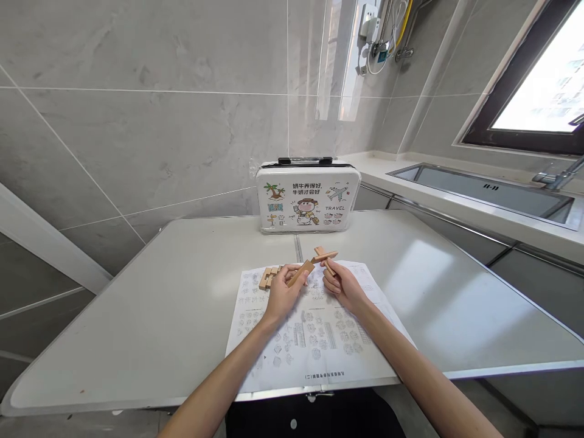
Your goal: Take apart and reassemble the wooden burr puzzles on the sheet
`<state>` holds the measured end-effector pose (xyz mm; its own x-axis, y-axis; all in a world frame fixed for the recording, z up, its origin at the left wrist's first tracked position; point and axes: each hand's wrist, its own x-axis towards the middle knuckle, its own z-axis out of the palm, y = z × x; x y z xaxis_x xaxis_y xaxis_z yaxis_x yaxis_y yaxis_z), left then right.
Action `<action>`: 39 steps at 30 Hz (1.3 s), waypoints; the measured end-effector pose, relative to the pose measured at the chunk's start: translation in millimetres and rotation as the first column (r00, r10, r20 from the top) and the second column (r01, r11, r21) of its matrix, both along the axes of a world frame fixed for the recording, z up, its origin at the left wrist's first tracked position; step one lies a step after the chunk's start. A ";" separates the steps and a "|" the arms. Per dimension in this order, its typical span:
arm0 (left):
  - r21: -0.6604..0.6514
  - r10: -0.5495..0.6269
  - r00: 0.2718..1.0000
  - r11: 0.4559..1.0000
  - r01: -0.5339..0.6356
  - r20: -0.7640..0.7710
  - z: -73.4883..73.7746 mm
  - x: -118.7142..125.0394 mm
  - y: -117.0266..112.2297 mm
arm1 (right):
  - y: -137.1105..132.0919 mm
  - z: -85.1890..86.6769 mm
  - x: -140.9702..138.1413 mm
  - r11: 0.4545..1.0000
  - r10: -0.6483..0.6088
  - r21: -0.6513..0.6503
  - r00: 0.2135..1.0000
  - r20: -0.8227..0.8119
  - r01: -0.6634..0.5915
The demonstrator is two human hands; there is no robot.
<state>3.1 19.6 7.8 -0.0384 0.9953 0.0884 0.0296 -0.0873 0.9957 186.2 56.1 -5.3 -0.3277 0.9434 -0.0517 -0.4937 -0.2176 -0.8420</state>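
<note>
My left hand (283,291) is closed around a single notched wooden bar (301,272), held tilted above the paper. My right hand (342,283) pinches a small cross of joined wooden bars (325,256), its end almost meeting the bar in the left hand. Several more wooden puzzle pieces (269,277) lie in a small heap on the table just left of my left hand. Under both hands lies a printed instruction sheet (310,340) with rows of small puzzle diagrams.
A white folding table (150,316) carries everything, with a seam down its middle. A white cartoon-printed case (308,198) stands upright at its far edge against the tiled wall. A steel sink (483,188) with a tap sits in the counter at the right, below a window.
</note>
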 end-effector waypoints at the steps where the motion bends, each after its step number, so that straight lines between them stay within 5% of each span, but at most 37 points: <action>1: 0.007 0.030 0.999 1.000 -0.030 -0.014 0.1 0.0 -0.2 | 0.0 -0.1 0.0 1.000 -0.002 0.003 1.000 0.000 0.002; 9: 0.038 -0.040 0.996 0.999 0.037 0.079 -2.0 -1.8 3.0 | 1.4 -1.7 1.4 1.000 0.013 0.011 1.000 0.006 -0.013; 16: -0.092 -0.082 0.961 0.990 0.110 0.266 0.6 0.5 0.2 | 1.6 -2.9 1.3 1.000 0.030 0.008 0.999 0.029 -0.030; 24: 0.146 0.062 0.998 0.987 -0.061 0.000 -3.3 -4.1 6.0 | 2.2 -4.5 1.9 0.999 0.034 0.011 0.999 0.039 -0.034; 32: 0.029 -0.007 0.974 1.000 0.000 0.226 -5.1 -4.2 7.7 | 0.9 -1.8 1.6 0.999 0.032 0.013 0.999 0.039 -0.033; 39: -0.008 -0.094 0.966 0.995 0.099 0.241 0.1 -2.5 4.3 | -0.4 3.2 -1.0 0.999 0.037 0.004 0.997 0.070 -0.038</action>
<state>0.6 23.9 8.0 0.0403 0.9969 0.0681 -0.2184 -0.0577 0.9742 185.2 55.7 -2.1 -0.3585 0.9308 -0.0707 -0.4250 -0.2302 -0.8755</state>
